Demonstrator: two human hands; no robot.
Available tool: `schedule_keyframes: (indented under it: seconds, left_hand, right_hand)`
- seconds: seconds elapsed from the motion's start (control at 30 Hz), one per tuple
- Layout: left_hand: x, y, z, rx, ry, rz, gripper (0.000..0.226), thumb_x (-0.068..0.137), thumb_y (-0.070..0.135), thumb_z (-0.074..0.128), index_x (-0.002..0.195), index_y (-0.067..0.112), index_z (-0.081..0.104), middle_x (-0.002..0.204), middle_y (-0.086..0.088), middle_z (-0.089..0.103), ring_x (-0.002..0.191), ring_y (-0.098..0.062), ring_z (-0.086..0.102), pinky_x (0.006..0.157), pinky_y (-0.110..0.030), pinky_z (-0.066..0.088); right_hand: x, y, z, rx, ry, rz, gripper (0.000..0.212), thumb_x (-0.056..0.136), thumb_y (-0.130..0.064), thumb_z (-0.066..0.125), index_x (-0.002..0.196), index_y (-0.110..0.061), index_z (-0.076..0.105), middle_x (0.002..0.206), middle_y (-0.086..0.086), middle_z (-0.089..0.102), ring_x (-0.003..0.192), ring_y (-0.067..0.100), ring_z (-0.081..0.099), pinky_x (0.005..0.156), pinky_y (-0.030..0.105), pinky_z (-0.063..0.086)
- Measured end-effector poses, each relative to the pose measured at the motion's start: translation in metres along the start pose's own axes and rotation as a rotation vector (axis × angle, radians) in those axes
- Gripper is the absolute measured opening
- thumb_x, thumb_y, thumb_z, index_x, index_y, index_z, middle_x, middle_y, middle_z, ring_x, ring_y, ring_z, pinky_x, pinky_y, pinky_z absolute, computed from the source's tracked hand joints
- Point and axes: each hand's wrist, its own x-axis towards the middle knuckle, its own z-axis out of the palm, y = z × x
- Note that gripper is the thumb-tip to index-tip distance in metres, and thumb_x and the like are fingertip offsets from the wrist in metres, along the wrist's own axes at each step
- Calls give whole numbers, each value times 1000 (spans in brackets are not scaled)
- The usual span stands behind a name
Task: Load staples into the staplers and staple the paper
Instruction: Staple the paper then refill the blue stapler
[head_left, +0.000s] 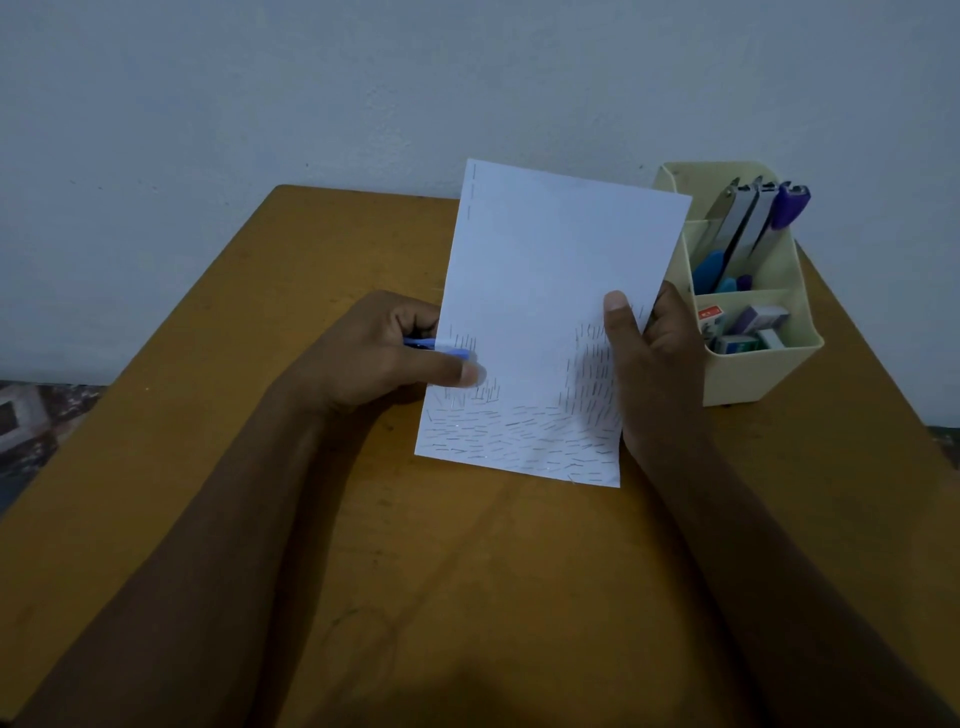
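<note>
Paper (545, 291), thick with staples (519, 436), is held tilted over the counter (311, 291): right hand (649, 374) pinches its right edge, left hand (374, 358) grips a blue stapler (441, 348) at its left edge.

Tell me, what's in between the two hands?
In the head view, the stapled white paper: the right hand pinches its right side, the left hand holds a blue stapler on its left edge.
</note>
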Motion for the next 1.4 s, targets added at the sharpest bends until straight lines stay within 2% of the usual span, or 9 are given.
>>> schedule_keyframes:
  seconds: [0.2, 0.3, 0.33, 0.47, 0.53, 0.77, 1.03, 1.2, 1.4]
  left_hand:
    - [1, -2, -4, 99, -30, -26, 20, 75, 23, 76, 93, 15, 74, 94, 7, 76, 76, -18, 72, 56, -23, 51]
    - [-1, 0, -4, 172, -55, -43, 36, 70, 35, 83, 98, 15, 74, 98, 8, 75, 86, -32, 70, 72, -54, 54]
    - [-1, 0, -3, 188, -66, -47, 37, 69, 36, 82, 99, 15, 74, 99, 10, 75, 86, -31, 70, 75, -57, 52]
    - [1, 1, 0, 179, -48, -64, 33, 69, 39, 72, 93, 16, 73, 95, 14, 74, 70, -18, 68, 53, -25, 46]
    - [1, 0, 0, 168, -48, -65, 37, 70, 38, 71, 95, 12, 72, 95, 12, 75, 66, -15, 67, 51, -19, 41]
    - [1, -3, 1, 130, -43, -65, 32, 73, 36, 76, 93, 11, 72, 92, 4, 75, 60, -11, 61, 48, -17, 37]
    - [0, 0, 2, 112, -29, -55, 24, 71, 35, 71, 87, 17, 72, 85, 9, 75, 56, -5, 60, 48, -16, 37]
    - [2, -4, 3, 97, -16, -68, 20, 79, 22, 72, 95, 10, 72, 94, 4, 76, 78, -18, 72, 59, -21, 49]
    - [2, -5, 4, 35, 19, -26, 21, 79, 9, 73, 99, 2, 71, 98, -2, 75, 85, -20, 73, 69, -27, 58]
  right_hand:
    - [1, 0, 0, 13, 6, -2, 18, 96, -19, 51, 113, -16, 57, 106, -8, 63, 96, -5, 58, 82, 7, 46]
    - [0, -1, 0, 11, 4, -1, 18, 96, -19, 52, 112, -16, 57, 105, -7, 64, 97, -2, 59, 83, 8, 47]
    - [0, 0, 1, 12, 3, 2, 17, 96, -19, 52, 111, -17, 57, 106, -7, 64, 98, 0, 60, 85, 10, 48]
    - [-1, -1, 2, 15, -2, -2, 13, 96, -20, 52, 108, -21, 56, 102, -13, 63, 96, -4, 60, 83, 10, 48]
    - [-1, -1, 2, 22, -3, 2, 14, 96, -20, 51, 108, -21, 56, 101, -13, 63, 95, -5, 60, 82, 10, 48]
    - [-1, -2, 1, 21, -10, 13, 16, 96, -20, 51, 111, -18, 56, 104, -11, 63, 96, -4, 59, 83, 10, 48]
    - [-1, -1, 1, 12, -5, 4, 14, 96, -21, 51, 109, -20, 57, 103, -14, 64, 98, -3, 60, 85, 11, 48]
    - [-2, -2, 1, 14, -4, 0, 15, 96, -20, 51, 109, -19, 57, 103, -11, 64, 98, -2, 60, 84, 10, 49]
    - [-2, -2, 3, 3, -9, 7, 13, 96, -22, 51, 108, -23, 55, 101, -18, 62, 96, -7, 59, 82, 8, 48]
